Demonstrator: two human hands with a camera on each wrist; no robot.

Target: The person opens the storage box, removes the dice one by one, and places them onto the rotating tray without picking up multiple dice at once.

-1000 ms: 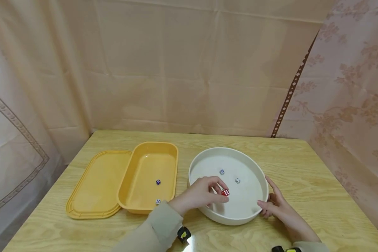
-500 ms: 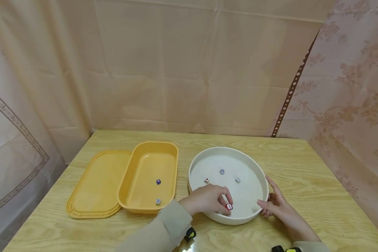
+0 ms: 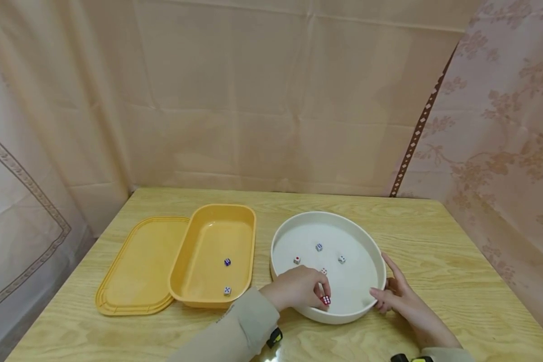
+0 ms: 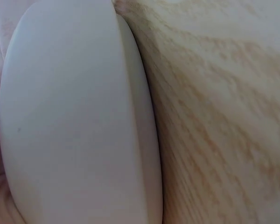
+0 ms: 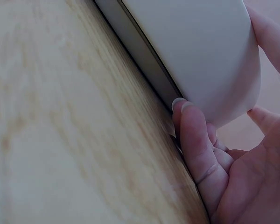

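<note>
Inside the white round tray (image 3: 329, 306), near its front wall, my left hand (image 3: 298, 287) pinches a red die (image 3: 326, 300) with white pips between thumb and fingers. Several white dice lie about the tray floor: one die (image 3: 319, 247) at the back, another die (image 3: 341, 259) to the right, a red-pipped die (image 3: 296, 260) at left and one die (image 3: 324, 271) just beyond my fingers. My right hand (image 3: 400, 296) grips the tray's right side, thumb at the rim. In the right wrist view, curled fingers (image 5: 196, 140) touch its lower outside wall.
Left of the tray stands a yellow rectangular box (image 3: 208, 241) holding a blue die (image 3: 227, 262) and a white die (image 3: 227, 290). Its yellow lid (image 3: 140, 266) lies beside it, partly under the box's edge. The wooden table (image 3: 434, 241) ends at a curtain behind.
My left hand has moved toward the front of the tray with the red die. The red-pipped white dice have come into sight there. The right hand stays on the rim.
</note>
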